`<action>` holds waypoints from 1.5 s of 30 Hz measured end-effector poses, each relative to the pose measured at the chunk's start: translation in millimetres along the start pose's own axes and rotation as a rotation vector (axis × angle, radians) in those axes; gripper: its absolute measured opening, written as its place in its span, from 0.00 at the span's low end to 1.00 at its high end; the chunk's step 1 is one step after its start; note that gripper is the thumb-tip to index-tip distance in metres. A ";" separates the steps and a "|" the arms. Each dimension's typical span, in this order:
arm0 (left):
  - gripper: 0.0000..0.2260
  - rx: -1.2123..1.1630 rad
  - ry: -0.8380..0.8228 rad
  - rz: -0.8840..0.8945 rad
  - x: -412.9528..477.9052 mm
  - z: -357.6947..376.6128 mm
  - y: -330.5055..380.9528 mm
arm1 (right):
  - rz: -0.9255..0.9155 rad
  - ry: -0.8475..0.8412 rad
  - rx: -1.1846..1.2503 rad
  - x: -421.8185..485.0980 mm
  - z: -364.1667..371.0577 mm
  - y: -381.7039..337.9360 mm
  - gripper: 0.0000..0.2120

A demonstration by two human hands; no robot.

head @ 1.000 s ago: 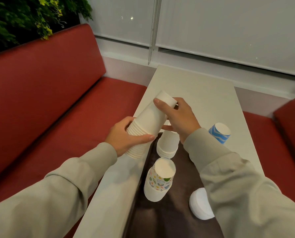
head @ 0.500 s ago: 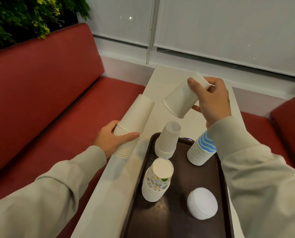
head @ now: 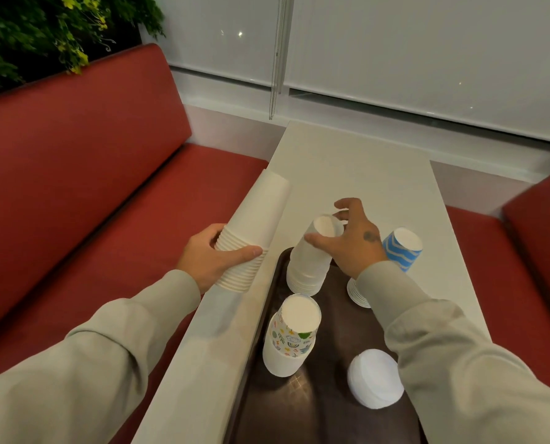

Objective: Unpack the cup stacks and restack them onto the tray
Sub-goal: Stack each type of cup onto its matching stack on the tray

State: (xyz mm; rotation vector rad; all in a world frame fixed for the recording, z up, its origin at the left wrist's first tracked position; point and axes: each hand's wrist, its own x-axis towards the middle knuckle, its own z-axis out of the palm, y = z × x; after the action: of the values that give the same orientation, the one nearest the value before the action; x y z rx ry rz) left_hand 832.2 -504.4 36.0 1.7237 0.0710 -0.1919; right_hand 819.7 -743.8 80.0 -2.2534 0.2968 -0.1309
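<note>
My left hand (head: 209, 256) grips a tilted stack of plain white cups (head: 254, 225) near its open rims, just past the table's left edge. A dark brown tray (head: 325, 411) lies on the table. At its far end stands an upside-down white cup stack (head: 308, 267). My right hand (head: 352, 241) hovers at that stack's top cup with fingers spread, the thumb resting on its side. A flower-patterned stack (head: 291, 339), a low white stack (head: 374, 378) and a blue wavy stack (head: 401, 248) also stand upside down; my right forearm hides part of the blue one.
The long white table (head: 357, 168) runs away from me toward a window with blinds. Red bench seats (head: 91, 174) flank it on both sides. Green plants (head: 42, 33) sit above the left bench back.
My right hand pulled one white cup off the stack in my left hand, carried it right and down, and set it on the tray's white stack. Its fingers have spread.
</note>
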 end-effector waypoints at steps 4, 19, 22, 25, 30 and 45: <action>0.26 0.036 -0.003 0.029 0.6 0.7 3.4 | -0.066 0.131 0.097 -3.3 -5.1 -8.2 0.28; 0.30 0.241 -0.019 0.190 -4.8 13.7 18.3 | 0.010 -0.020 0.513 -0.7 8.5 -46.1 0.27; 0.35 0.237 -0.033 0.177 -5.3 13.3 19.2 | 0.006 -0.012 0.517 -1.7 8.5 -47.8 0.25; 0.34 0.243 -0.041 0.145 -5.9 10.0 15.4 | 0.025 0.048 0.622 2.4 0.6 -50.6 0.22; 0.28 0.216 0.034 0.063 -4.9 -3.2 -7.1 | -0.003 0.189 0.651 17.9 -31.4 -47.6 0.24; 0.30 -0.004 0.051 0.040 -6.9 -2.7 4.6 | -0.029 0.055 0.087 1.3 -6.5 -7.7 0.36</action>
State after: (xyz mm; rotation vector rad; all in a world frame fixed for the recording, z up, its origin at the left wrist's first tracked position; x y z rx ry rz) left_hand 826.4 -502.1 42.1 1.7246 0.0749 -0.1181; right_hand 821.0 -744.2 90.1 -2.1704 0.2828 -0.2167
